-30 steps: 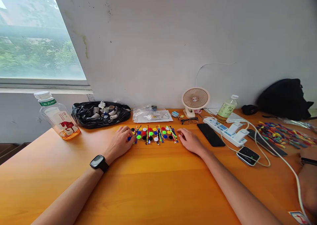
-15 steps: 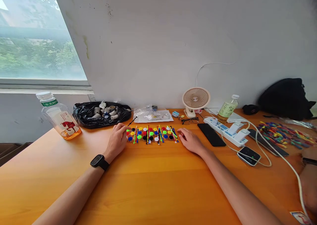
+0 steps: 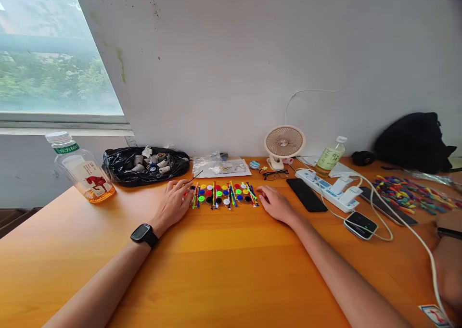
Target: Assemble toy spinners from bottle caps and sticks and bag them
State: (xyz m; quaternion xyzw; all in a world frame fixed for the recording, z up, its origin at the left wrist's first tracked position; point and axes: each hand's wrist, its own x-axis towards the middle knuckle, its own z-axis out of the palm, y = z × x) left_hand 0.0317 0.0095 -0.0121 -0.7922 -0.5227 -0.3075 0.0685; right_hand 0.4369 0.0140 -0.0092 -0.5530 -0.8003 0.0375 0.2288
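A row of small coloured round discs (image 3: 218, 193) and thin coloured plastic sticks (image 3: 232, 195) lies across the table between my hands. My left hand (image 3: 172, 204), with a black watch on its wrist, rests over the row's left end. Its fingers are stretched out and apart, covering some discs there. Just beyond those fingertips lies a thin dark stick (image 3: 197, 175). At the right end, my right hand (image 3: 276, 204) rests on the table with fingers loosely bent and apart, close beside the last sticks. No object shows in its grasp.
Behind the row are a black plastic bag (image 3: 119, 169), papers (image 3: 238, 167), glasses (image 3: 275, 175) and a fan (image 3: 284, 143). A drink bottle (image 3: 84, 171) stands left. Rightward are a phone (image 3: 306, 195), power strip (image 3: 325, 187), cables, a coloured pile (image 3: 400, 193) and part of another person.
My left hand has shifted slightly right and spread its fingers over the row's left end. My right hand stays where it was. The camera view has moved a little.
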